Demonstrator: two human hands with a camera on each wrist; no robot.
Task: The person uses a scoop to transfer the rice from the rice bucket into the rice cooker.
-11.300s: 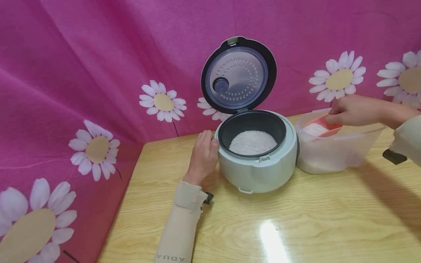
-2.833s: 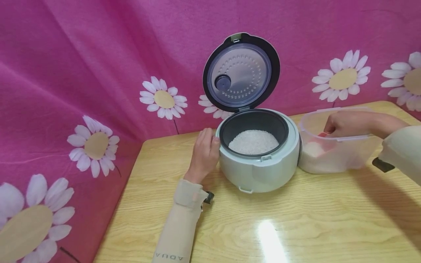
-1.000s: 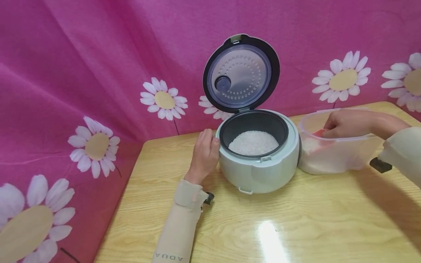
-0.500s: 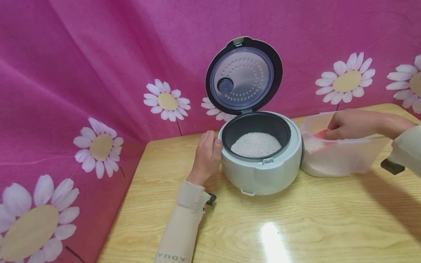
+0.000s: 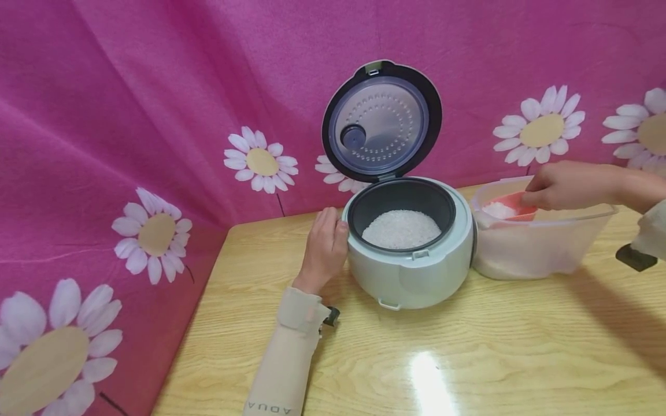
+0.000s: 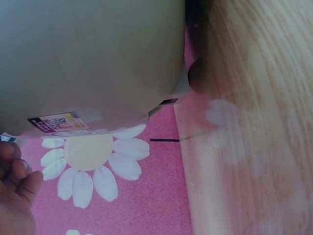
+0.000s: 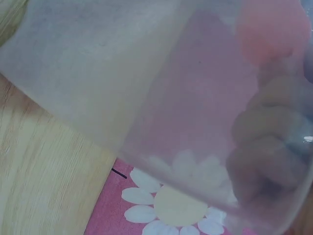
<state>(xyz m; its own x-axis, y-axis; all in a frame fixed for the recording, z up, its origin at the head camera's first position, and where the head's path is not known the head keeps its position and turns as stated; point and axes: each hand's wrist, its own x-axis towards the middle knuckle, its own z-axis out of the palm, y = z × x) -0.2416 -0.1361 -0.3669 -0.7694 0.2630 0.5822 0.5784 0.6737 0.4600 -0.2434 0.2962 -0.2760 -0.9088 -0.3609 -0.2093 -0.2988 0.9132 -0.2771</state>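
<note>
My left hand rests against the left side of a pale green rice cooker. The cooker's lid stands up, and a mound of white rice lies in its dark inner pot. My right hand grips a red scoop holding white rice, level with the rim of a translucent plastic bin. Through the bin's wall, the right wrist view shows the curled fingers and the blurred scoop. In the left wrist view, my fingertips are beside the cooker's outer wall.
Both containers stand side by side, nearly touching, towards the back of a light wooden table. A magenta cloth with large white daisies hangs behind and along the left. The bin leans, with rice at its lower left.
My right hand has lifted the scoop from lower in the bin to its rim, with rice now showing in it. The left hand stays at the cooker.
</note>
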